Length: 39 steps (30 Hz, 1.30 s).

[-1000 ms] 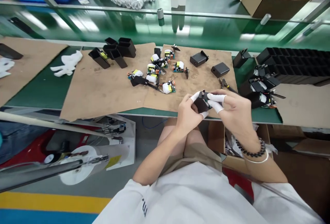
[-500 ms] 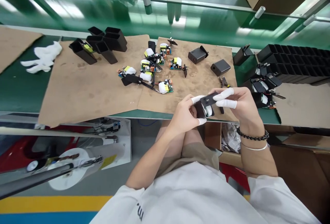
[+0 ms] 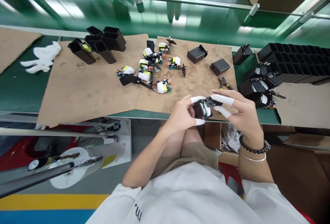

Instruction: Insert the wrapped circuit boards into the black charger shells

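Observation:
My left hand [image 3: 184, 114], with white finger cots on the thumb and a finger, grips a black plastic charger housing [image 3: 198, 110] over the table's front edge. Inside its open end a green circuit board and a white part [image 3: 206, 108] show. My right hand [image 3: 238, 110] pinches a small black end cap [image 3: 212, 102] between white-capped fingers, tilted beside the housing's opening. Whether wires join cap and board cannot be made out. Just beyond my right hand lie pliers [image 3: 225, 82] with black and yellow handles.
Circuit boards [image 3: 163, 86] with white and yellow parts cluster mid-cardboard. Empty black housings [image 3: 113, 39] stand at left, near a white glove [image 3: 42, 57]. Two closed black chargers [image 3: 220, 66] lie right of centre. Rows of black housings [image 3: 296, 60] and part-filled ones occupy the right.
The black cap has tilted and shifted right off the housing's opening, so more of the board inside shows. My right hand has turned and lowered slightly; my left still holds the housing.

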Motion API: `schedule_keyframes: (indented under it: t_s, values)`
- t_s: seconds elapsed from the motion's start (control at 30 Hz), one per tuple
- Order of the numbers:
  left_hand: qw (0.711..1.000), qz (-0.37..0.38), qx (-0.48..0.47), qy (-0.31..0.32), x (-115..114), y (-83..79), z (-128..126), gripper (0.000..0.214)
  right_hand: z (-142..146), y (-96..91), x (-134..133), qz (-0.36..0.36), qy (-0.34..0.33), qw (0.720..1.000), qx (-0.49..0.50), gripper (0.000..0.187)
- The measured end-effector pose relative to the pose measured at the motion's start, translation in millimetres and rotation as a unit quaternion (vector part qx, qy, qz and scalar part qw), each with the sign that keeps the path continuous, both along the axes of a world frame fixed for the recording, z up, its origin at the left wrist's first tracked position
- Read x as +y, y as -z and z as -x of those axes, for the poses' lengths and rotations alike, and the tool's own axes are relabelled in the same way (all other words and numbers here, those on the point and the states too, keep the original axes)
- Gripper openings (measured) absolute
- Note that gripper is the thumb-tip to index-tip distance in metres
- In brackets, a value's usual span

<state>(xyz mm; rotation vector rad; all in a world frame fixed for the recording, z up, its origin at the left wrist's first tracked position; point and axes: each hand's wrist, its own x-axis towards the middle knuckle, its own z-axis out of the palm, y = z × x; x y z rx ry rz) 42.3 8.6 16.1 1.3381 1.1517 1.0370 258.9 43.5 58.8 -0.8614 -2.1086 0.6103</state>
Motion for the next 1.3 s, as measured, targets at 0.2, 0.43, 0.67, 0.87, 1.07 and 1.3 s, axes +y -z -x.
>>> schedule_keyframes:
  t_s: [0.2,0.43,0.67,0.87,1.07,1.3]
  values:
    - [1.0,-0.007,0.003,0.012,-2.3,-0.9,-0.5,0.072,-2.9,2.1,-1.4,0.0,0.026,1.0,0.014,0.027]
    - [0.986,-0.057,0.072,-0.142,-19.8,4.0,-28.7,0.07,25.9,4.0,-44.8,0.031,0.204,0.978,-0.021,0.019]
    - [0.973,-0.085,0.092,-0.192,-21.9,8.4,-37.5,0.037,50.3,8.4,-52.7,-0.118,0.255,0.955,-0.095,0.014]
    - [0.974,-0.094,0.078,-0.188,-23.2,8.6,-36.7,0.051,39.6,6.7,-56.2,-0.122,0.262,0.952,-0.105,0.012]
    - [0.975,-0.095,0.074,-0.189,-23.3,10.0,-38.0,0.055,46.0,8.1,-52.3,-0.139,0.229,0.957,-0.108,0.014]
    - [0.97,-0.092,0.184,-0.13,-26.1,3.9,-16.0,0.058,42.6,30.7,-47.9,-0.069,0.173,0.979,-0.088,0.023]
